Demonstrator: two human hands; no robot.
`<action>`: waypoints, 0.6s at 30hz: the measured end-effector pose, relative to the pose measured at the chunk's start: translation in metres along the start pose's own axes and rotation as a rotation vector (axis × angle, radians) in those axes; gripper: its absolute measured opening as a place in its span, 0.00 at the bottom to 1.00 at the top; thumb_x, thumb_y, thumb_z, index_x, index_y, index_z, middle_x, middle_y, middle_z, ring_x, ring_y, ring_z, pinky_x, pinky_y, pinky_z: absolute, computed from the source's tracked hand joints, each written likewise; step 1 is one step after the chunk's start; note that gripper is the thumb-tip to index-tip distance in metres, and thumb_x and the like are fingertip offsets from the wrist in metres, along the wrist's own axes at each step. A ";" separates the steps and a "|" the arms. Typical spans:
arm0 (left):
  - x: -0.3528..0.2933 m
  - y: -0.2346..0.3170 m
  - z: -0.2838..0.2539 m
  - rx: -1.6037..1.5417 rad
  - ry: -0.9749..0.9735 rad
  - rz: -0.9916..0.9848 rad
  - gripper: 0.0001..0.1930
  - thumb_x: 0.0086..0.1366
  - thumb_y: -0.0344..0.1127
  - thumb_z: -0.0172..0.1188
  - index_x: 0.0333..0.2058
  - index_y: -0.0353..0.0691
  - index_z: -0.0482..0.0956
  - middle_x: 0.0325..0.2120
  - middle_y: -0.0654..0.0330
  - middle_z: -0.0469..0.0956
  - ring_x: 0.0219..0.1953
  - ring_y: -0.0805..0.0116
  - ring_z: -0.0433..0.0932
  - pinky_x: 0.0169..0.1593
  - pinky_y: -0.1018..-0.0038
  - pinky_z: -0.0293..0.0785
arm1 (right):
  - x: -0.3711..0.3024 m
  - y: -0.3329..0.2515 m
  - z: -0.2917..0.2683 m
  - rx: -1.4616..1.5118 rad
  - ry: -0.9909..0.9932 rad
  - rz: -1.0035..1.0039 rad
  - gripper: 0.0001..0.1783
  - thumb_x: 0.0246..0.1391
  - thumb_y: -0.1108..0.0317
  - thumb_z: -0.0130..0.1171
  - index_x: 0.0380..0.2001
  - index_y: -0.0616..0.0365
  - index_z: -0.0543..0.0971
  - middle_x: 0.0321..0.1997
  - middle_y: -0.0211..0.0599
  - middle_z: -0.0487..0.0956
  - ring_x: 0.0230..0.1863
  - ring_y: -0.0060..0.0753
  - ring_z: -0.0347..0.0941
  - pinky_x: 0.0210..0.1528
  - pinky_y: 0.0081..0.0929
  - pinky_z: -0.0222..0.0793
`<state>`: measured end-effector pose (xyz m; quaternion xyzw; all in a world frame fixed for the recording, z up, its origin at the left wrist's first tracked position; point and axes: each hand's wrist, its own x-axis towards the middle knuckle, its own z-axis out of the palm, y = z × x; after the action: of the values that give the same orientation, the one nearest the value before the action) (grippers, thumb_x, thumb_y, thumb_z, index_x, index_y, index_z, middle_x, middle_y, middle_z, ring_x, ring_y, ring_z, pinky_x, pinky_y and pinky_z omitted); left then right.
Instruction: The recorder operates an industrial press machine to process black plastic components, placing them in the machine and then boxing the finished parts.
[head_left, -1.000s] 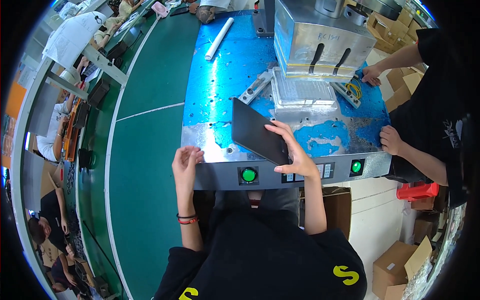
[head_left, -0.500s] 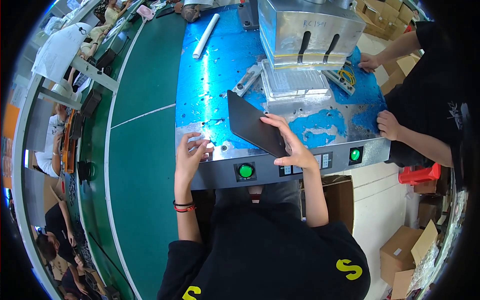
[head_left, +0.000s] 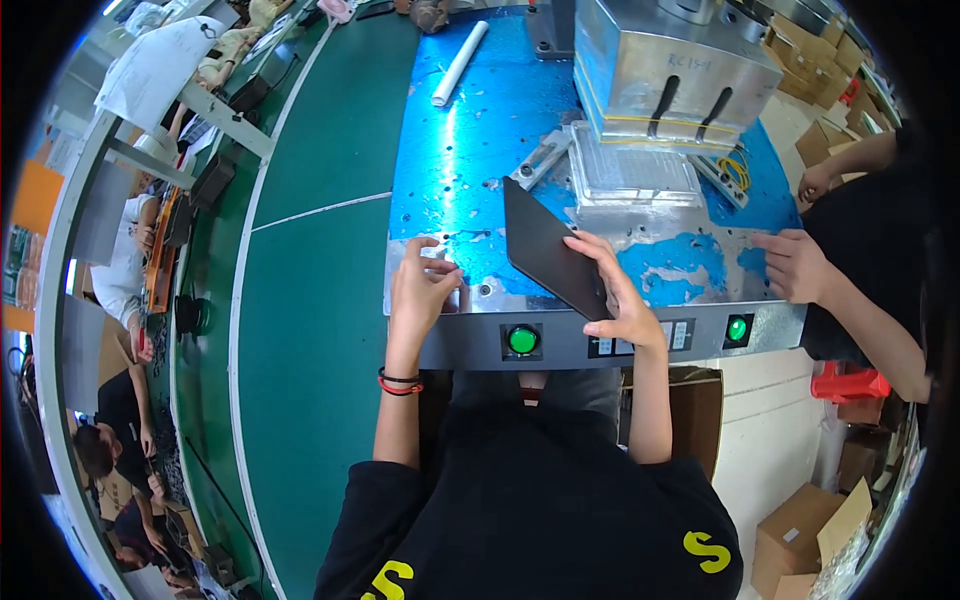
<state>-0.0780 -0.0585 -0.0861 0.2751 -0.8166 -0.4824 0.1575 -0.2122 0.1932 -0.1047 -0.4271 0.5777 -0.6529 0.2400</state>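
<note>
My right hand point(head_left: 630, 305) grips a thin dark flat panel point(head_left: 550, 248) by its right end, thumb below and fingers over the top. The panel is tilted and held above the front edge of a blue-and-metal machine table point(head_left: 480, 150). To its left, my left hand point(head_left: 422, 285) is raised over the table's front left corner, fingers loosely bent and apart, with nothing visible in them. A clear plastic tray-like block point(head_left: 635, 178) sits beyond the panel, beneath a large metal press head point(head_left: 670, 85).
A white roll point(head_left: 460, 63) lies far left on the table. Metal clamp bars point(head_left: 540, 160) flank the clear block. Green buttons point(head_left: 522, 340) line the front panel. A co-worker's hand point(head_left: 797, 265) is at the table's right edge. Cardboard boxes point(head_left: 795, 530) stand right.
The whole view has shifted, so the table sits further right. My left hand has risen slightly. The panel stays in my right hand. The co-worker's nearer hand has moved a little over the table edge.
</note>
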 end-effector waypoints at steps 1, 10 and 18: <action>0.000 0.002 0.000 0.042 0.006 0.020 0.22 0.52 0.27 0.65 0.46 0.33 0.67 0.28 0.52 0.81 0.26 0.67 0.83 0.26 0.75 0.74 | 0.001 0.001 0.000 0.001 -0.007 -0.005 0.57 0.30 0.43 0.69 0.63 0.61 0.61 0.67 0.45 0.52 0.71 0.42 0.44 0.70 0.35 0.35; 0.004 -0.013 0.000 0.063 0.020 0.022 0.16 0.53 0.26 0.62 0.41 0.34 0.69 0.23 0.55 0.80 0.25 0.69 0.81 0.27 0.77 0.73 | 0.003 0.001 0.000 -0.004 -0.014 0.008 0.58 0.28 0.43 0.71 0.63 0.58 0.61 0.67 0.45 0.52 0.71 0.42 0.45 0.70 0.36 0.37; -0.015 -0.016 -0.005 -0.247 -0.021 -0.047 0.06 0.65 0.32 0.55 0.35 0.35 0.72 0.18 0.63 0.73 0.21 0.79 0.72 0.24 0.82 0.67 | 0.000 0.002 -0.002 0.017 -0.018 0.019 0.58 0.27 0.44 0.72 0.63 0.59 0.61 0.67 0.45 0.52 0.71 0.42 0.45 0.70 0.35 0.37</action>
<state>-0.0591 -0.0593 -0.0976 0.2676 -0.7459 -0.5857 0.1705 -0.2139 0.1936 -0.1065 -0.4253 0.5740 -0.6516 0.2551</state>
